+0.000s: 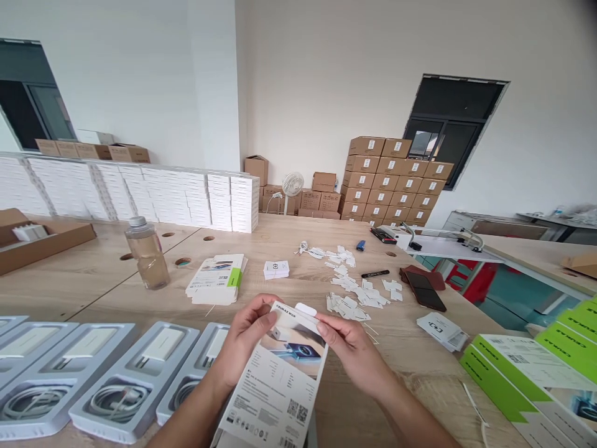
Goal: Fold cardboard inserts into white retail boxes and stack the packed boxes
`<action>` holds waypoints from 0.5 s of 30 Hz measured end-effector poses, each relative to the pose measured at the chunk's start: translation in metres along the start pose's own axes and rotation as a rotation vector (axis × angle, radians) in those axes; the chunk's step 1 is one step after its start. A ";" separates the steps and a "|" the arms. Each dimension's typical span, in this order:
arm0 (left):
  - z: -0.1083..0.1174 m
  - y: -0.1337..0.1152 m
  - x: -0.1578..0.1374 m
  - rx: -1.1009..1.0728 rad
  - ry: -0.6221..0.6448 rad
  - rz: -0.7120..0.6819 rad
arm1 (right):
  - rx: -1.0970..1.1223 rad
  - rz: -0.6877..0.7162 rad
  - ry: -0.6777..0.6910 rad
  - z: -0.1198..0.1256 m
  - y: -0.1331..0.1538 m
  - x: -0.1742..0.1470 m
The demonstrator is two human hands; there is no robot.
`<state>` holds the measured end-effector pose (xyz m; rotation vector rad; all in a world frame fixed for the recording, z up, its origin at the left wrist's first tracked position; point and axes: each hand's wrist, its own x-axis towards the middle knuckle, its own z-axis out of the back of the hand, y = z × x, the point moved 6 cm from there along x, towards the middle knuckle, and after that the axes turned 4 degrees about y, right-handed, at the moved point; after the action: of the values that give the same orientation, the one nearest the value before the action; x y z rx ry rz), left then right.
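Both my hands hold a white printed packaging box (275, 386) with a picture of a phone and charger on its panel. My left hand (249, 330) grips its upper left edge, thumb on the front. At the upper right corner, my right hand (347, 345) pinches the edge beside a raised white end flap (306, 309). The box's lower end runs out of view. Left of my forearm lie several grey trays (135, 373), each with a white charger (161, 343) and a coiled white cable (120, 401).
A stack of flat printed boxes (212, 283), a water bottle (147, 255) and white cards (276, 269) lie ahead. Paper scraps (357, 292), a marker (375, 274) and a phone (423, 289) are to the right. Green-and-white boxes (504, 379) fill the right edge.
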<state>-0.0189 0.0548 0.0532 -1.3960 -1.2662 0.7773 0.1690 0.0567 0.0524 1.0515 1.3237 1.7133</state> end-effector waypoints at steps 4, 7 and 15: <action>-0.002 -0.002 0.000 0.001 0.032 0.034 | 0.302 -0.125 0.045 -0.002 -0.016 0.003; -0.003 -0.004 0.000 -0.007 0.034 0.045 | 0.307 -0.121 0.051 -0.001 -0.015 0.002; -0.005 -0.009 0.000 -0.019 0.077 0.047 | -0.159 0.095 0.106 -0.016 0.029 -0.010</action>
<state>-0.0167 0.0527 0.0634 -1.4617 -1.1885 0.7381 0.1562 0.0356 0.0767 0.9574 1.1960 1.9342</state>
